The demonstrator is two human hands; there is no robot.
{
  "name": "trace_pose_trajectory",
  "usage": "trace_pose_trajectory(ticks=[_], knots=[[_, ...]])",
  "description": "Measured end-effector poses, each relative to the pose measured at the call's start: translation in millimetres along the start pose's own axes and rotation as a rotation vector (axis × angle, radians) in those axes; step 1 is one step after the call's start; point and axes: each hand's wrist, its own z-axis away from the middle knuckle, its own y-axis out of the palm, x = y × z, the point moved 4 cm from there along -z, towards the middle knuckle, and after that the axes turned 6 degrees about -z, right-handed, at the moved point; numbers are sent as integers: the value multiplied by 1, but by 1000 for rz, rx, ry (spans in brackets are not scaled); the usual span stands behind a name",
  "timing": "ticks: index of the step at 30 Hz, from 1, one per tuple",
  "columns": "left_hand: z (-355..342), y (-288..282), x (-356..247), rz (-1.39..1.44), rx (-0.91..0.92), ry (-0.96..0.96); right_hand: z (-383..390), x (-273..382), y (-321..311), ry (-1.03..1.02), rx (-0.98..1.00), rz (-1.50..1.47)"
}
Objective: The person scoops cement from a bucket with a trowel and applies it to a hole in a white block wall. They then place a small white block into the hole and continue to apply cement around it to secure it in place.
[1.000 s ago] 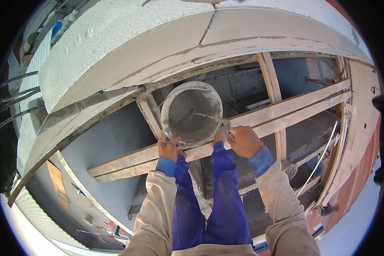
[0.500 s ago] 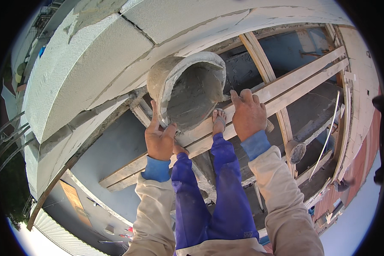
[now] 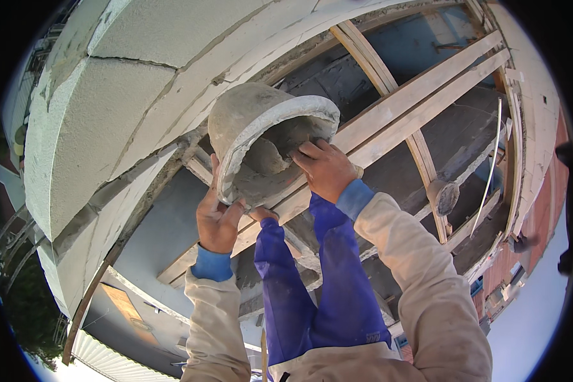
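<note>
A grey, mortar-crusted bucket is tilted with its mouth toward me, just above the planks by the wall. My left hand grips its lower left rim, thumb on the near edge and fingers along the outside. Wet grey mortar coats the inside of the bucket. My right hand reaches into the mouth, closed around a trowel, whose pale handle end shows behind the wrist. A rounded grey shape inside the bucket looks like the mortar-covered trowel blade. My right fingertips are partly in shadow.
Pale block wall curves along the left. Two wooden planks cross gaps between beams, with my feet on them. A mortar-caked container sits by a timber at the right, near a thin white rod. Steel bars stick out at far left.
My right hand has moved left from beside the rim into the bucket's mouth. The bucket has tipped over further, and my left hand has shifted slightly left and down with it.
</note>
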Motion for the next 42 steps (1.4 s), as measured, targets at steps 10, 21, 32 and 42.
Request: trace_pose_trajectory(ticks=[10, 21, 32, 42], knots=[[-23, 12, 88, 622, -451, -148, 13, 14, 38, 114, -347, -353], [43, 8, 213, 797, -861, -673, -192, -38, 12, 361, 301, 135], [50, 18, 223, 950, -736, -604, -150, -57, -6, 245, 144, 272], [73, 10, 230, 921, -690, -524, -224, -85, 83, 348, 196, 342]])
